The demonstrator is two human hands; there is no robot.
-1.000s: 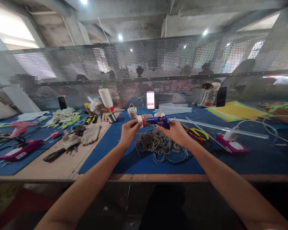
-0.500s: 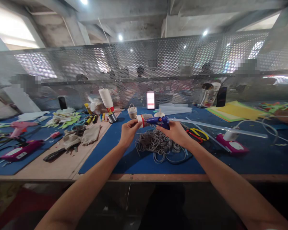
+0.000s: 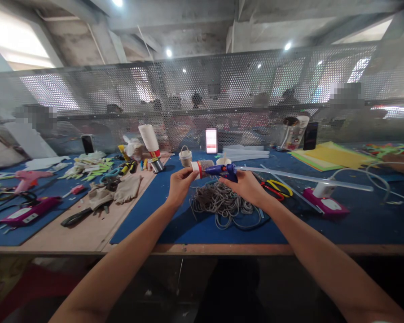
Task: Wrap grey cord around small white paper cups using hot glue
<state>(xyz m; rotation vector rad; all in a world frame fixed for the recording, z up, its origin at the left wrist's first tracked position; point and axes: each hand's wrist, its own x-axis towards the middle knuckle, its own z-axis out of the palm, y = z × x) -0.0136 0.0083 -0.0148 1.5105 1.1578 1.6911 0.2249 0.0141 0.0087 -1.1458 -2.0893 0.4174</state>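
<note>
while the left hand (image 3: 181, 185) pinches a paper cup (image 3: 195, 169) by its white end, the right hand (image 3: 247, 186) is wrapped around a blue glue gun (image 3: 224, 170) with a long clear glue stick (image 3: 323, 181) running out of its back. the cup lies on its side in the air, over the far edge of a loose heap of gray cord (image 3: 222, 202) on the blue mat (image 3: 144, 224); the gun's nozzle overlaps it, and i cannot tell whether they touch. the cup's red band is too small to read, and so is the red and yellow print on the leaning stack of cups (image 3: 148, 140). the lit phone (image 3: 211, 140) has a blurred screen. compared with a second ago, the glue stick's free end sits slightly higher and farther left, while both grips look the same.
</note>
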